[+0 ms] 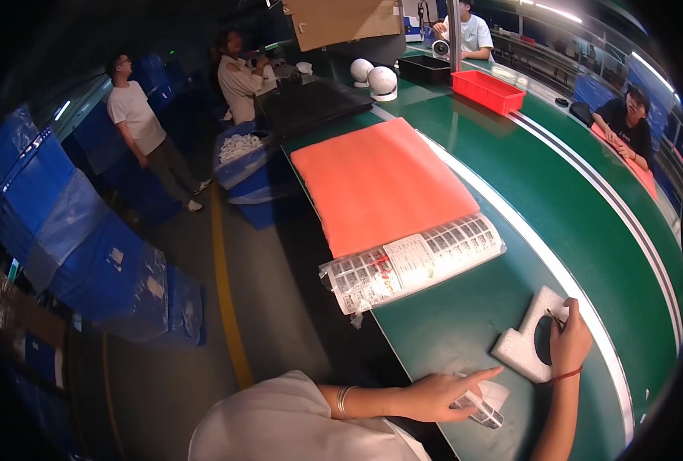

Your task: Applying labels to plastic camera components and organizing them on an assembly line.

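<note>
My left hand (434, 398), with bracelets on the wrist, hovers low over the green work surface near me. Its index finger points to the right; the other fingers are curled on a small strip of dark-printed labels (487, 415) with white backing paper (495, 394). My right hand (571, 343), a red cord at its wrist, grips the right side of a white foam block (520, 352). This block has a round cutout and a notched corner. A small dark thing shows by my right fingertips; I cannot make out what it is.
An orange foam sheet stack (387, 180) lies ahead, with a printed label sheet (418, 261) along its near edge. Further off are a red tray (487, 92), white ball-shaped devices (383, 83) and a black tray (424, 69). Blue bins (103, 261) stand left; several people are around.
</note>
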`<action>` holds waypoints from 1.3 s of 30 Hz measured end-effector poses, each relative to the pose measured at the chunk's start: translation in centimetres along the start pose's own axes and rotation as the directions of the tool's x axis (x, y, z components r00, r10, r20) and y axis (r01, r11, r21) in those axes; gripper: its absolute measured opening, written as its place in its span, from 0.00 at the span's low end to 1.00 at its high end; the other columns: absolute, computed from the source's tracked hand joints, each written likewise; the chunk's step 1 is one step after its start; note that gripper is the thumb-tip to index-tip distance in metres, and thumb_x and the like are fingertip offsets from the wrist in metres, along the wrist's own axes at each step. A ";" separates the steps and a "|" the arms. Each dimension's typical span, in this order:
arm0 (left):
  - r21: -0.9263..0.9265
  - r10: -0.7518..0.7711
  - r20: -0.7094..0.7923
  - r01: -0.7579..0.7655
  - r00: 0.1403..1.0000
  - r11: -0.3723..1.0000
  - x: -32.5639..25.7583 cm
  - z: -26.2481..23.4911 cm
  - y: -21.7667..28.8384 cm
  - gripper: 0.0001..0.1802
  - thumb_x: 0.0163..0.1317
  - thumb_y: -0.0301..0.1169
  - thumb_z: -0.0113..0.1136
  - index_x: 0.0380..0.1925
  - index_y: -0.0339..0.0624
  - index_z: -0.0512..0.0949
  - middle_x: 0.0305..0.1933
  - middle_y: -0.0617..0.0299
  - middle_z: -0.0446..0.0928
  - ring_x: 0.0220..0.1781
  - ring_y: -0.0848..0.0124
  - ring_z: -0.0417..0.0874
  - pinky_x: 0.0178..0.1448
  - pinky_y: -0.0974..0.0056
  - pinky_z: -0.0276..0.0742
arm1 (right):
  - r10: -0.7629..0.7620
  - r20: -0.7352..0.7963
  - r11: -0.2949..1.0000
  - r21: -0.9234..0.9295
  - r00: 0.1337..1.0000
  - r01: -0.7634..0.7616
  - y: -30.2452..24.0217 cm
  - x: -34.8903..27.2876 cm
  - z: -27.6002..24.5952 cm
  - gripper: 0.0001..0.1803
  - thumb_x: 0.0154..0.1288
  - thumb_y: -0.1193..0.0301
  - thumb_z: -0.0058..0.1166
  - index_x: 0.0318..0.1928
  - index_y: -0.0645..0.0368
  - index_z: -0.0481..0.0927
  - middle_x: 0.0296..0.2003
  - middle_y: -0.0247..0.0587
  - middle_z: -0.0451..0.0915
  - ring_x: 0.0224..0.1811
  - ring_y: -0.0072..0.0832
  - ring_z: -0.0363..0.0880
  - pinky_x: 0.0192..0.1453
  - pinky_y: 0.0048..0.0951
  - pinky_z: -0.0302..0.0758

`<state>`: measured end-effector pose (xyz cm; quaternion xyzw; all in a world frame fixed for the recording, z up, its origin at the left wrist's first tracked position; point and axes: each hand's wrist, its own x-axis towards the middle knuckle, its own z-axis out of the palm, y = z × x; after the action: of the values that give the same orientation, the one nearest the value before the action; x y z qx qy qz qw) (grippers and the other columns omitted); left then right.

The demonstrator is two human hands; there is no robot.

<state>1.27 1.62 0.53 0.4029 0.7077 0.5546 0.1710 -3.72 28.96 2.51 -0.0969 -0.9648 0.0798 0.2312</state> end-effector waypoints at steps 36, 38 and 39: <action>0.055 0.004 -0.013 -0.003 1.000 0.998 0.1 0.2 0.1 0.43 0.57 0.31 0.61 0.71 0.50 0.51 0.40 0.53 0.82 0.36 0.53 0.84 0.40 0.57 0.80 | -0.005 -0.139 1.000 -0.026 0.990 0.002 1.2 -0.9 0.6 0.10 0.58 0.76 0.54 0.40 0.52 0.72 0.26 0.48 0.80 0.28 0.50 0.79 0.28 0.47 0.71; 0.040 -0.027 -0.018 0.027 0.999 0.999 0.0 0.1 -0.2 0.41 0.58 0.31 0.61 0.70 0.49 0.54 0.39 0.56 0.82 0.34 0.58 0.84 0.39 0.60 0.80 | 0.049 -0.153 0.999 -0.016 0.987 -0.052 0.6 -0.7 0.5 0.12 0.57 0.77 0.54 0.42 0.53 0.71 0.30 0.49 0.81 0.29 0.50 0.79 0.29 0.46 0.72; 0.077 0.046 -0.058 -0.042 0.997 0.996 -0.1 0.0 -0.5 0.40 0.58 0.30 0.61 0.70 0.46 0.56 0.39 0.59 0.82 0.31 0.63 0.84 0.37 0.64 0.79 | 0.060 -0.178 0.998 0.014 0.982 -0.058 -0.1 -0.5 0.1 0.12 0.57 0.77 0.54 0.42 0.54 0.71 0.32 0.49 0.81 0.30 0.49 0.79 0.30 0.45 0.73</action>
<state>1.15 1.53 0.00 0.4078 0.7241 0.5427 0.1219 -3.33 28.73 2.26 -0.1311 -0.9365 0.0817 0.3147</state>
